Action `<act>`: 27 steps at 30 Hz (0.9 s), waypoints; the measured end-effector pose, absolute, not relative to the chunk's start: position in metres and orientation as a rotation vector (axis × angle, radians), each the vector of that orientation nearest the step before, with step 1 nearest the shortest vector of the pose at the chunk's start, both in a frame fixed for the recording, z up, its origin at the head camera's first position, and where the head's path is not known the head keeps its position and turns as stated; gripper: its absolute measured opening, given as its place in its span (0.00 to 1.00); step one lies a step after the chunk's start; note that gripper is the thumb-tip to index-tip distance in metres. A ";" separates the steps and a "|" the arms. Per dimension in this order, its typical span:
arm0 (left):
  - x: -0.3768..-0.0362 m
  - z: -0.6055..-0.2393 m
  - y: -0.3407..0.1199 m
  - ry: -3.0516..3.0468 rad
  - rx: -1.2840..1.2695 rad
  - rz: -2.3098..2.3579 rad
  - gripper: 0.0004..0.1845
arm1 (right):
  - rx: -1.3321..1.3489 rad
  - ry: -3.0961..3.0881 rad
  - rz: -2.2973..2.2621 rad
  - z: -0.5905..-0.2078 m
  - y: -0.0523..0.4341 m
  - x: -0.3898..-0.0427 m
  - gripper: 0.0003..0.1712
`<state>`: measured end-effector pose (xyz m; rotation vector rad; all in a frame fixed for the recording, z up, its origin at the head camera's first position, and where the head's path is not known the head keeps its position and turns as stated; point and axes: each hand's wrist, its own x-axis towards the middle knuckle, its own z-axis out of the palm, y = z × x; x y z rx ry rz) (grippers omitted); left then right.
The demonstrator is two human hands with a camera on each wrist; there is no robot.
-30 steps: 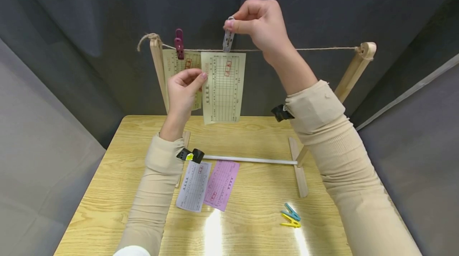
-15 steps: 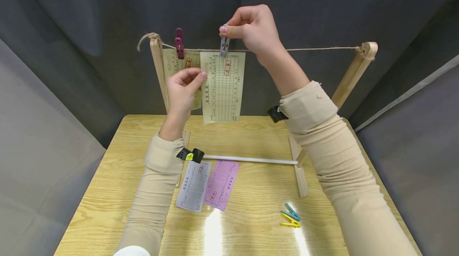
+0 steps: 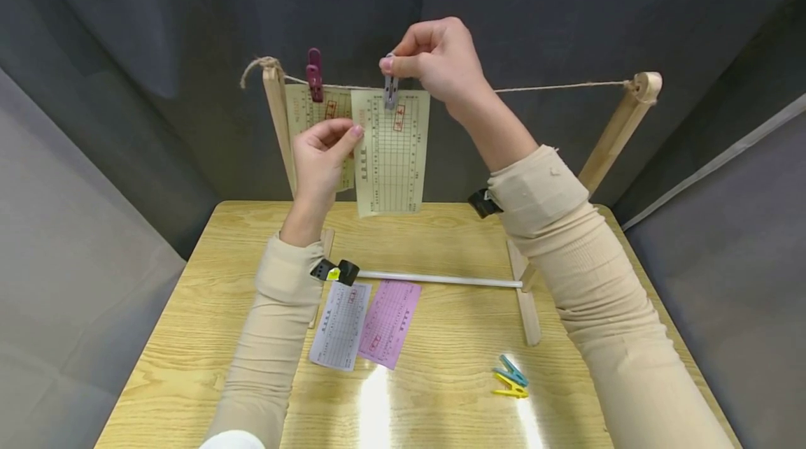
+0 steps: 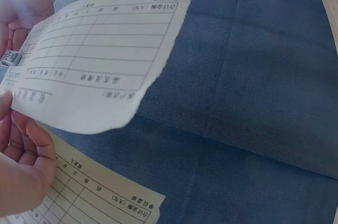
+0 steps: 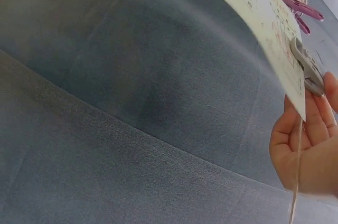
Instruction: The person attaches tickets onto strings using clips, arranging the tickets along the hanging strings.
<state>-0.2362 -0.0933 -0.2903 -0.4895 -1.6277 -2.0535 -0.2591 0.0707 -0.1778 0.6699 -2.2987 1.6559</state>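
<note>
My left hand [image 3: 320, 155] pinches the left edge of a pale yellow printed slip [image 3: 393, 169] between thumb and fingers. The slip hangs upright at the twine line [image 3: 560, 87]. Above it my right hand [image 3: 441, 61] pinches the handles of a grey clothespin [image 3: 390, 91], whose lower end overlaps the slip's top edge. In the right wrist view, the grey clothespin [image 5: 307, 65] straddles that edge, with the twine running out from behind the slip. To the left, a maroon clothespin [image 3: 315, 76] holds a second yellow slip [image 3: 302, 110] on the line, partly behind my left hand.
Two wooden posts [image 3: 613, 134] carry the twine, joined low by a white rod [image 3: 441, 280]. On the wooden table [image 3: 239, 295] lie a white slip [image 3: 340, 326] and a pink slip [image 3: 392, 323]. A blue clothespin [image 3: 513, 370] and a yellow clothespin [image 3: 511, 387] lie at the right.
My right hand has moved down and slightly left with the grey clothespin, which now reaches further over the top of the slip. My left hand has stayed in place.
</note>
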 end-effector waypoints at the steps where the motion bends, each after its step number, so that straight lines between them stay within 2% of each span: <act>1: -0.236 -0.291 -0.093 -1.628 -0.491 -2.054 0.09 | 0.669 -2.304 1.651 -0.178 0.071 -0.259 0.08; 8: -0.237 -0.292 -0.093 -1.614 -0.473 -2.076 0.06 | 0.617 -2.375 1.606 -0.182 0.072 -0.259 0.08; 14: -0.237 -0.292 -0.093 -1.636 -0.458 -2.064 0.09 | 0.590 -2.448 1.547 -0.184 0.073 -0.259 0.12; 27: -0.236 -0.292 -0.093 -1.643 -0.454 -2.067 0.08 | 0.650 -2.502 1.572 -0.182 0.075 -0.257 0.19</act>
